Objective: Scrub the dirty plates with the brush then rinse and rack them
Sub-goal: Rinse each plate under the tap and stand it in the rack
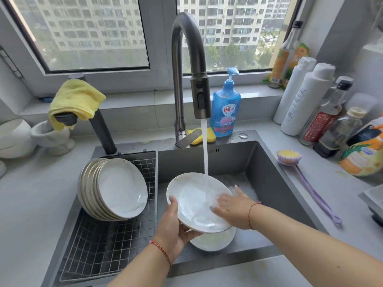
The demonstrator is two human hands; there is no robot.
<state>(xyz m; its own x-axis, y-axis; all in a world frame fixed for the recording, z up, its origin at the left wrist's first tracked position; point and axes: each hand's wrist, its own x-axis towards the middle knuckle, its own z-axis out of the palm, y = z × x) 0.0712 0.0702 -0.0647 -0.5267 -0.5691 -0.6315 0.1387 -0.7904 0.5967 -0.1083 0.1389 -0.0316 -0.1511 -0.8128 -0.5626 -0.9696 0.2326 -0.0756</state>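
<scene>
My left hand [173, 226] grips the near-left rim of a white plate [193, 195], held tilted over the sink [269, 183]. Water from the tap [200, 96] falls onto the plate's far rim. My right hand [233, 208] lies flat and open on the plate's right inner face. Under it, another plate [215, 241] with yellowish smears lies on the sink floor. Several white plates [118, 188] lean stacked in the wire rack [99, 245] on the left. The purple long-handled brush [290, 157] lies on the counter, to the right of the sink.
A blue dish-soap pump bottle [226, 108] and a yellow sponge [204, 137] sit behind the sink. Bottles [323, 119] crowd the right counter. A yellow cloth [75, 100] hangs on a dark post at left, beside a white mortar [51, 135] and bowls [14, 137].
</scene>
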